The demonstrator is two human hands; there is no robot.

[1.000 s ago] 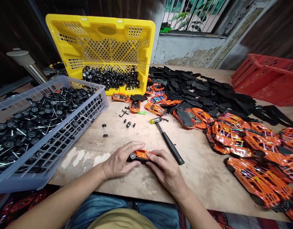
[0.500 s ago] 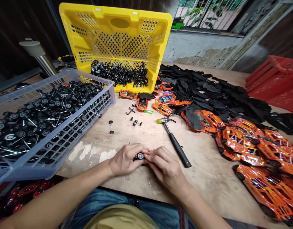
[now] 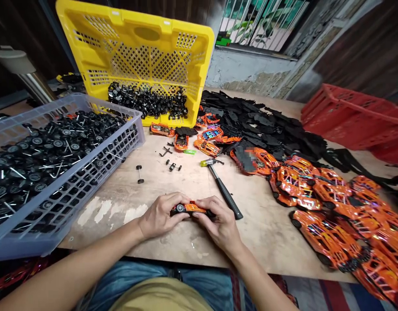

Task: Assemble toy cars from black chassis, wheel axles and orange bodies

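Both hands hold one small orange toy car (image 3: 190,209) just above the wooden table (image 3: 257,224), near its front edge. My left hand (image 3: 161,214) wraps its fingers round the car's left end, where a black wheel shows. My right hand (image 3: 216,220) pinches the right end with curled fingers. A black-handled hammer (image 3: 222,188) with a yellow-tipped head lies just behind my right hand.
A grey basket (image 3: 88,172) of black wheels on axles stands at the left. A tilted yellow crate (image 3: 137,56) holds more wheels at the back. Black chassis plates (image 3: 270,125) are piled behind finished orange cars (image 3: 328,207) on the right. A red crate (image 3: 351,116) stands far right. A loose axle (image 3: 139,173) lies mid-table.
The car was turned in my hands: half a second ago mostly a wheel showed between the fingers, now its orange side faces up again. The hands stayed at the same spot.
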